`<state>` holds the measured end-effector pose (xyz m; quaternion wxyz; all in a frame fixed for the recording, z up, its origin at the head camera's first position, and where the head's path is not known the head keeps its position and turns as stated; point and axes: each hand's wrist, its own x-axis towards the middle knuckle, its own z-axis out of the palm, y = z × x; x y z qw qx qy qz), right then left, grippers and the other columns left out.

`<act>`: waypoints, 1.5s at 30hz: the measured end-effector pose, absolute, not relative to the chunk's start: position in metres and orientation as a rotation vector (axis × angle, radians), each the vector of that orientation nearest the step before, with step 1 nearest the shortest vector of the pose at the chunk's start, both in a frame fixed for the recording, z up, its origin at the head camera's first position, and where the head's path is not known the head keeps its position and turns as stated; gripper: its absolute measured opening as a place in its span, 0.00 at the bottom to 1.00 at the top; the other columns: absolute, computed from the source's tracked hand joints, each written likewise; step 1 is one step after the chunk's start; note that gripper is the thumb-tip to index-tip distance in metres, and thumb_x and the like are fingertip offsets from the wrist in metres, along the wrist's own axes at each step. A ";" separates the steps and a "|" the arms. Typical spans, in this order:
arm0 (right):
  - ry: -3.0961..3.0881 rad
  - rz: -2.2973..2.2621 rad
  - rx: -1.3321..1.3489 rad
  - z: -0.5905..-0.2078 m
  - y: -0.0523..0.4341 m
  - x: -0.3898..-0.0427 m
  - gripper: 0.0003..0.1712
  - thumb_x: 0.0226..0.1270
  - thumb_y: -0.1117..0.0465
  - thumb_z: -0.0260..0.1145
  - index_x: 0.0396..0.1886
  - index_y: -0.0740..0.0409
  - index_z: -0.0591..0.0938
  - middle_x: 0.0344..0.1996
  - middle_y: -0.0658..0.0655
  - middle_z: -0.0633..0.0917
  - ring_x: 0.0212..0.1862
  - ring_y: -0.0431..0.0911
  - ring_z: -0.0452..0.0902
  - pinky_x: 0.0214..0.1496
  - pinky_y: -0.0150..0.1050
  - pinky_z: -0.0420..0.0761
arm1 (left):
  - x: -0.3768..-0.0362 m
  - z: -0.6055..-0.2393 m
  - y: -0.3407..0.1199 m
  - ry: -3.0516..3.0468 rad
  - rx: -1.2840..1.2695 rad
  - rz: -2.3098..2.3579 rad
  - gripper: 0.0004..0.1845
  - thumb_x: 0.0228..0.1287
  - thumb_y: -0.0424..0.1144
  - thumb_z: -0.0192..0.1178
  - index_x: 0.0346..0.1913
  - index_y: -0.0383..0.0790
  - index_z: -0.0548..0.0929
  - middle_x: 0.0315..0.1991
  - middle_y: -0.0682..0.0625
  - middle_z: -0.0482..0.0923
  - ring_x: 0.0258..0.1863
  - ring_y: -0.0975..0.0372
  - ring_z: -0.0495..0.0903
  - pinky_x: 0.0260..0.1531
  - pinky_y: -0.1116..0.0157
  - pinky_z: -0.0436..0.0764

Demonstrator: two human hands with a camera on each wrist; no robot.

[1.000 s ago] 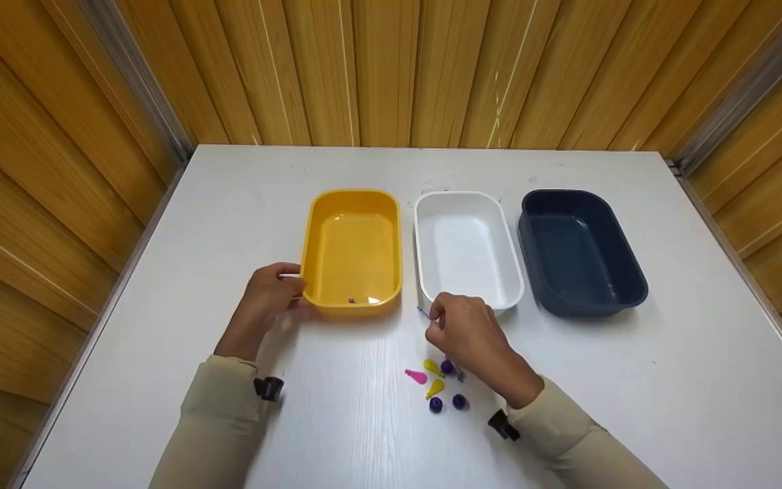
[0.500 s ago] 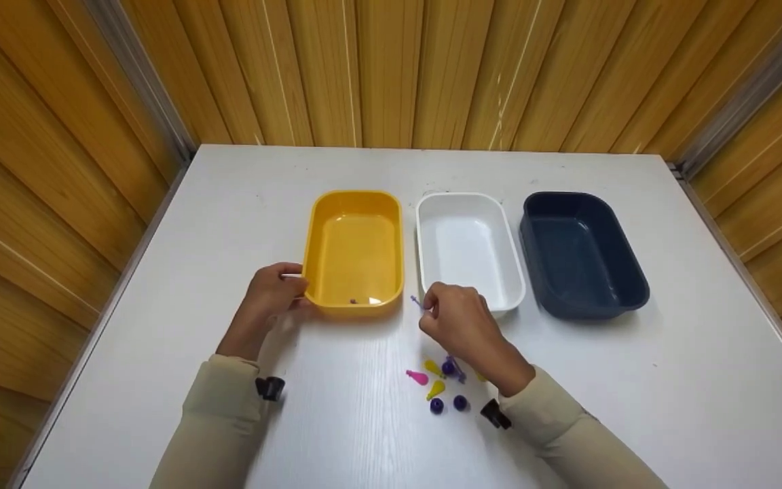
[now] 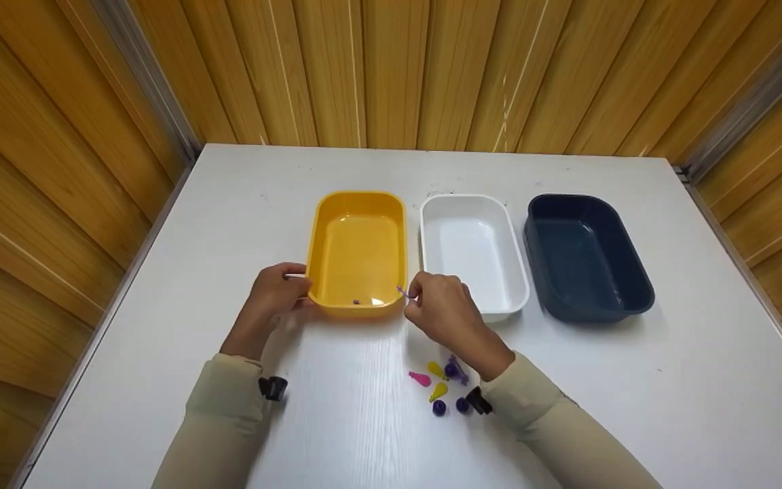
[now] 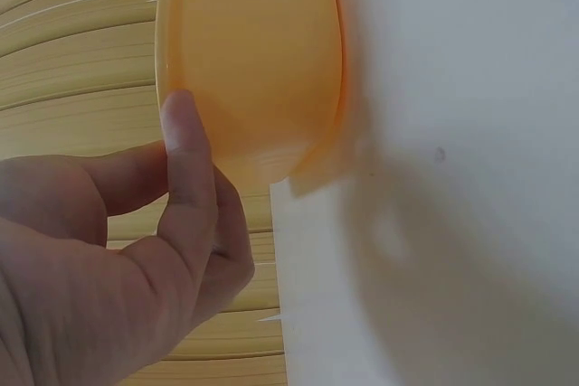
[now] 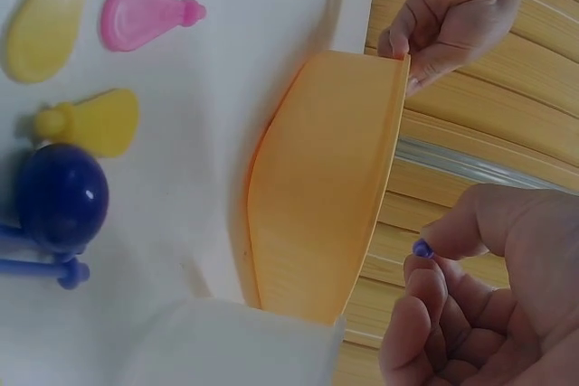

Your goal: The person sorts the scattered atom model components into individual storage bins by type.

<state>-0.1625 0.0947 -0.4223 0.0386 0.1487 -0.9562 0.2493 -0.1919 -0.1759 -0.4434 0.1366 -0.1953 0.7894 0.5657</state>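
My left hand [image 3: 294, 284] pinches the near-left rim of the yellow tray [image 3: 358, 196]; in the left wrist view its thumb [image 4: 185, 160] lies on the tray's outer wall [image 4: 262, 61]. A small purple piece [image 3: 356, 301] lies inside the tray by the near wall. My right hand [image 3: 414, 297] holds a thin purple pin [image 3: 402, 292] between its fingertips, just right of the tray's near-right corner. In the right wrist view the pin's head [image 5: 422, 248] shows between thumb and finger, beside the tray [image 5: 326, 187].
A white tray [image 3: 472, 200] and a dark blue tray [image 3: 588, 200] stand to the right of the yellow one. Near my right wrist lie small pieces: a pink one [image 3: 419, 378], two yellow ones [image 3: 437, 391], purple balls [image 3: 439, 407]. Wooden walls surround the white table [image 3: 228, 204].
My right hand has moved left and away from me with the purple pin, from in front of the white tray to the yellow tray's near-right corner. The left hand has stayed on the rim.
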 end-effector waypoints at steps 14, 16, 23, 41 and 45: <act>-2.938 0.743 0.417 -0.422 0.091 -0.170 0.02 0.60 0.64 0.69 0.32 0.59 0.85 0.23 0.53 0.83 0.26 0.45 0.73 0.28 0.36 0.75 | -0.192 -0.440 -0.170 2.289 -0.571 1.583 0.23 0.73 0.35 0.56 0.68 0.38 0.74 0.58 0.39 0.80 0.46 0.55 0.86 0.48 0.63 0.87; -2.920 0.731 0.425 -0.422 0.091 -0.170 0.02 0.61 0.64 0.70 0.32 0.59 0.85 0.25 0.53 0.84 0.27 0.45 0.74 0.30 0.38 0.77 | -0.192 -0.440 -0.170 2.295 -0.562 1.578 0.23 0.72 0.35 0.56 0.68 0.38 0.75 0.58 0.39 0.80 0.46 0.55 0.86 0.50 0.62 0.87; -2.920 0.731 0.421 -0.420 0.093 -0.166 0.02 0.63 0.63 0.69 0.34 0.58 0.85 0.28 0.54 0.85 0.30 0.45 0.76 0.33 0.38 0.80 | -0.192 -0.440 -0.172 2.308 -0.555 1.574 0.23 0.71 0.36 0.57 0.68 0.38 0.75 0.58 0.39 0.80 0.45 0.56 0.85 0.51 0.61 0.86; -2.976 0.702 0.451 -0.432 0.109 -0.147 0.03 0.62 0.63 0.70 0.34 0.57 0.86 0.22 0.50 0.82 0.25 0.43 0.71 0.29 0.37 0.76 | -0.190 -0.441 -0.173 2.288 -0.577 1.607 0.24 0.70 0.34 0.56 0.68 0.37 0.74 0.59 0.39 0.80 0.44 0.57 0.85 0.50 0.61 0.87; -2.974 0.703 0.456 -0.434 0.116 -0.143 0.02 0.61 0.63 0.70 0.33 0.56 0.85 0.21 0.49 0.82 0.23 0.42 0.71 0.28 0.37 0.75 | -0.189 -0.441 -0.174 2.287 -0.571 1.613 0.23 0.71 0.34 0.57 0.67 0.37 0.75 0.58 0.39 0.80 0.45 0.56 0.85 0.51 0.61 0.87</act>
